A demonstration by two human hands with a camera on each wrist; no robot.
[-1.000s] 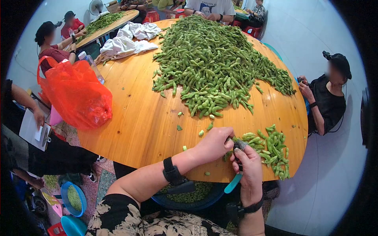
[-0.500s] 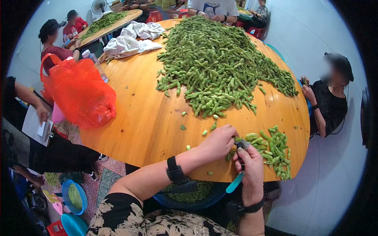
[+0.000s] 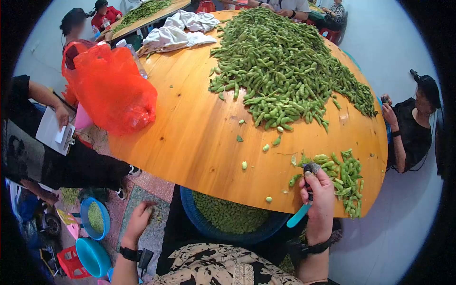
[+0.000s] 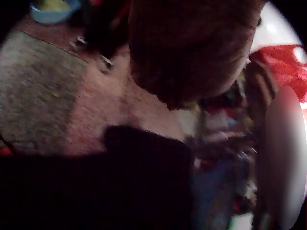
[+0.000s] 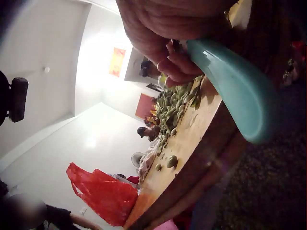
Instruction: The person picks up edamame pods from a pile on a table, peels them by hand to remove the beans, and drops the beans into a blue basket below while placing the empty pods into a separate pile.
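Note:
My right hand point(image 3: 321, 199) is over the wooden table's near right edge, its fingers curled round a teal-handled tool point(image 3: 299, 216). The teal handle point(image 5: 235, 91) sticks out below the hand in the right wrist view. Dark grey material covers the fingertips, beside green pods point(image 3: 350, 178). My left hand point(image 3: 137, 222) is off the table, low on the left above the floor, with loosely bent fingers and nothing visible in them. In the left wrist view that hand point(image 4: 192, 48) is dark and its fingers are hidden.
A large heap of pods point(image 3: 285, 66) covers the table's far part. A red plastic bag point(image 3: 111, 90) lies at its left edge, near white cloths point(image 3: 178, 35). Below the near edge is a blue basket point(image 3: 187, 209) of shelled beans. People are on both sides.
My left hand has left the right hand and swung down and left, off the table. The right hand still holds the tool. The head view has shifted, uncovering the basket.

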